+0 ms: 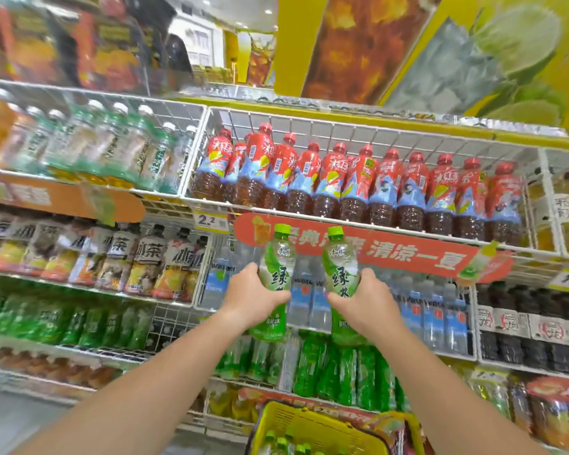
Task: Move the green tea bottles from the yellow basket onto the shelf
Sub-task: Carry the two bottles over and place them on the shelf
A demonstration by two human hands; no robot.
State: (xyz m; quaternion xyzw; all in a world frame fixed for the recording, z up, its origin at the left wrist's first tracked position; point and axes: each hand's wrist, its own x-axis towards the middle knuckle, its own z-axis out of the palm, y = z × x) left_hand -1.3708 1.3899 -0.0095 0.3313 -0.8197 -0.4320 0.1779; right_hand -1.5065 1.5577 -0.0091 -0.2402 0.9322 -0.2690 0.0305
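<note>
My left hand (pixel 248 298) grips a green tea bottle (pixel 275 257) with a lime cap, held upright in front of the shelves. My right hand (pixel 363 302) grips a second green tea bottle (pixel 340 261), also upright, just to the right of the first. Both bottles are raised at the height of the water shelf, below the red banner. The yellow basket (pixel 312 421) sits at the bottom middle, with several green-capped bottles (pixel 284 444) standing inside it. A shelf row of green tea bottles (pixel 329 372) runs just above the basket.
Red iced tea bottles (pixel 358 185) fill the white wire shelf (pixel 342 221) above my hands. Water bottles (pixel 434 313) stand behind my hands. Dark-labelled drinks (pixel 523 333) are at the right, orange and green drinks (pixel 79 264) at the left. A red promotional banner (pixel 408 254) hangs on the shelf edge.
</note>
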